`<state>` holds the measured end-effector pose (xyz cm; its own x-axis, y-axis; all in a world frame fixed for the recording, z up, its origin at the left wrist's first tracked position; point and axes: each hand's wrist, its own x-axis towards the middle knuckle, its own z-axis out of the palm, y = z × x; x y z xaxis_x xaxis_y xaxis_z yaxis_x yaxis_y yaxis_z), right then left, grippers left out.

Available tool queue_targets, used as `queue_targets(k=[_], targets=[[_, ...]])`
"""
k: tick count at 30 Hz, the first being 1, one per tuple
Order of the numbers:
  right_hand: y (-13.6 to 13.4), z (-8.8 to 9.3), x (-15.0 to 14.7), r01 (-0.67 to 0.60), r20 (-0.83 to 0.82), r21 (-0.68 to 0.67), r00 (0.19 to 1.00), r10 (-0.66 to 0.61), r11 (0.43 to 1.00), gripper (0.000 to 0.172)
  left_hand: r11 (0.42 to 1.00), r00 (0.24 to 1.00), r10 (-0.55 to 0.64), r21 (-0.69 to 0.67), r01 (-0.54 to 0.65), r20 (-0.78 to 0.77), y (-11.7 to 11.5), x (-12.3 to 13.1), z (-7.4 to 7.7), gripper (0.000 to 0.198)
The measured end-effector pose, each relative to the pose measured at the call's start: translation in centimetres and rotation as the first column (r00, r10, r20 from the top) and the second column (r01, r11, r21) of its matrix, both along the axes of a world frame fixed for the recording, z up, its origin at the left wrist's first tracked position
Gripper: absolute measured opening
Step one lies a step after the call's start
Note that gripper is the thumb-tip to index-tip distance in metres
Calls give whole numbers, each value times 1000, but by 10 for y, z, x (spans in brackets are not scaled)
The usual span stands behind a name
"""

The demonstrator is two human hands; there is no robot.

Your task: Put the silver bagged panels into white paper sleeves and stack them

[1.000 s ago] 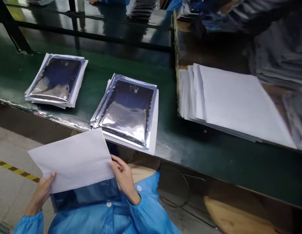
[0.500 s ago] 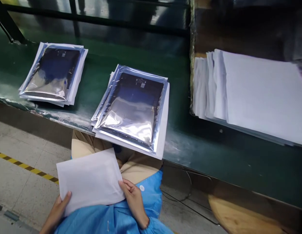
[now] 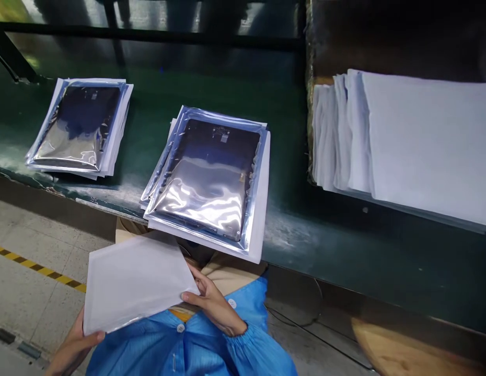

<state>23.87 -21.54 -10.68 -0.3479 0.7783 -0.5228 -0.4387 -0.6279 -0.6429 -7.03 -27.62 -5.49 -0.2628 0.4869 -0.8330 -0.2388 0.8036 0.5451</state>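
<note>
A white envelope-like sleeve [image 3: 135, 284] is held over my lap, tilted, with its near edge towards me. My left hand [image 3: 76, 337] grips its lower left corner, thumb on top. At the right edge my right hand [image 3: 213, 303] pinches it between the thumb above and the fingers beneath. Whatever the sleeve contains is hidden. Just beyond it, a dark flat panel in a shiny clear bag [image 3: 211, 177] tops a stack that reaches the bench's front edge. Farther left lies a second stack, topped by a similar bagged panel [image 3: 80, 125].
The green bench [image 3: 298, 151] runs across in front of me. To the right, a pile of white sleeves [image 3: 427, 146] lies in a dark open-fronted compartment. A black cable [image 3: 325, 339] and a wooden stool top [image 3: 400, 344] show below the bench.
The sleeve has tipped, so its near edge now shows. My right hand has shifted its grip, with the thumb over the top. The view has moved slightly.
</note>
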Motion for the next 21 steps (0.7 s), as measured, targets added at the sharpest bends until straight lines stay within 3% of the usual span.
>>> queue_targets(k=[4, 10, 13, 16, 18, 21], targets=[[2, -1, -7, 27, 86, -17, 996, -26, 999, 40, 987, 965, -148, 37, 159, -216, 0, -3, -4, 73], [-12, -17, -25, 118, 256, -63, 962, -98, 991, 33, 999, 915, -49, -33, 39, -401, -4, 15, -25, 44], [-15, -14, -23, 118, 273, -54, 957, -99, 992, 34, 1000, 936, 1, -23, -10, -353, -16, 16, -29, 47], [-17, -6, -11, 40, 214, -55, 976, -27, 998, 38, 999, 959, -8, -43, -4, -283, -30, 8, -25, 47], [-18, -2, -1, -27, 139, -56, 990, 34, 998, 43, 999, 987, 42, -7, -43, -152, -36, 1, -20, 46], [-16, -2, 5, -30, 37, -101, 999, 34, 994, 50, 984, 980, 172, 36, -176, 98, -35, -7, -14, 48]])
